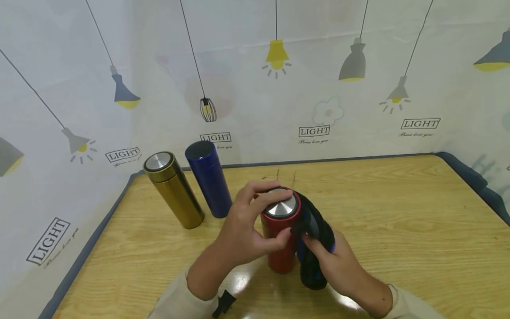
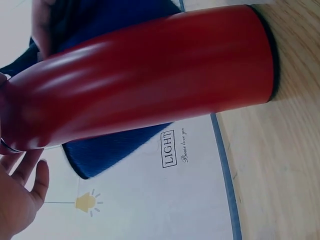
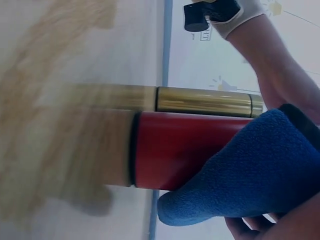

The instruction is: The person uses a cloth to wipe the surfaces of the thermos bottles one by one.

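Head view, nearest first: pale sleeves (image 1: 410,305) at lower edge, small black object (image 1: 224,303) by left cuff, exact nature unclear.

Next, left grip (image 1: 248,225) curled over top of red bottle (image 1: 276,228), fingers across silver lid (image 1: 283,207), thumb along side. Held from above probably to stop any tipping or turning, and to leave most of side wall free.

Just to the right, right grip (image 1: 341,263) closed on bunched blue cloth (image 3: 250,167) with black edging, thumb on near face. Cloth against right side of bottle; also visible behind it in left wrist view. Bunched, presumably, to follow the curved wall and to pad between fingers and metal.

Red bottle location: between both grips, near part of counter (image 1: 398,221), roughly upright. Base at or just above wood; contact not certain.

Farther, left: gold bottle (image 1: 177,195) and dark blue bottle (image 1: 211,186), upright side by side with narrow gap, apart from both grips. Placed aside perhaps for elbow room around red one.

Farthest: pale backdrop (image 1: 239,26) behind counter, with printed hanging lamps (image 1: 277,51) and LIGHT lettering (image 1: 314,131).
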{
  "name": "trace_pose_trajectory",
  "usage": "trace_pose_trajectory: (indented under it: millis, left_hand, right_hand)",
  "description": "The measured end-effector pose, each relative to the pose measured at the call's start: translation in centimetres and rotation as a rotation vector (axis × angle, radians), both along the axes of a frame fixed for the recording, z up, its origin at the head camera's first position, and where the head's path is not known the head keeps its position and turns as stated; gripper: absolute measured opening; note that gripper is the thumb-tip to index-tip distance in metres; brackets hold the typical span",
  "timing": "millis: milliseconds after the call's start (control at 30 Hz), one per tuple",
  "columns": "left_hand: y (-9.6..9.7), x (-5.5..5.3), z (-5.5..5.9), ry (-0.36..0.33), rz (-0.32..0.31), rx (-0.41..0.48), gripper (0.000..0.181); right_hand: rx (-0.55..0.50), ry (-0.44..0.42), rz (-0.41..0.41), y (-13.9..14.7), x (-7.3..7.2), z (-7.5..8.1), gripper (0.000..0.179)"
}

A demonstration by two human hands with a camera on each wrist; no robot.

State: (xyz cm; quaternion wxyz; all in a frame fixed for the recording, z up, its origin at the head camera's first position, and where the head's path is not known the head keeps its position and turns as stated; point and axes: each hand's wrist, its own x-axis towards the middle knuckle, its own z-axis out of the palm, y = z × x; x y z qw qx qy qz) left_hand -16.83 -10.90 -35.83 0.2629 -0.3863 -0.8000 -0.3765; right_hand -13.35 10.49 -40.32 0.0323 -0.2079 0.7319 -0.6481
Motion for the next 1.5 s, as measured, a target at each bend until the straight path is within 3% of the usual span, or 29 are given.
trace_pose_trajectory:
  millis: [200,600,900,1500]
  left_hand:
    - [0.1,-0.1,0.1,0.006,-0.03,0.013,0.064]
    - [0.2,0.0,0.2,-0.044,-0.136,0.023,0.062]
    - [0.2,0.1,0.2,-0.044,-0.142,0.037,0.061]
    - [0.0,-0.1,0.2,-0.006,-0.144,0.003,0.062]
  right_hand:
    - [0.073,-0.05,-0.032,-0.2,-0.3,-0.6,0.023]
    - [-0.02,-0.006,-0.061,0.1,0.7,0.1,0.022]
    - [-0.02,0.039,-0.063,-0.2,0.7,-0.1,0.016]
    - [0.033,0.054,-0.059,-0.3,0.6,-0.7,0.03]
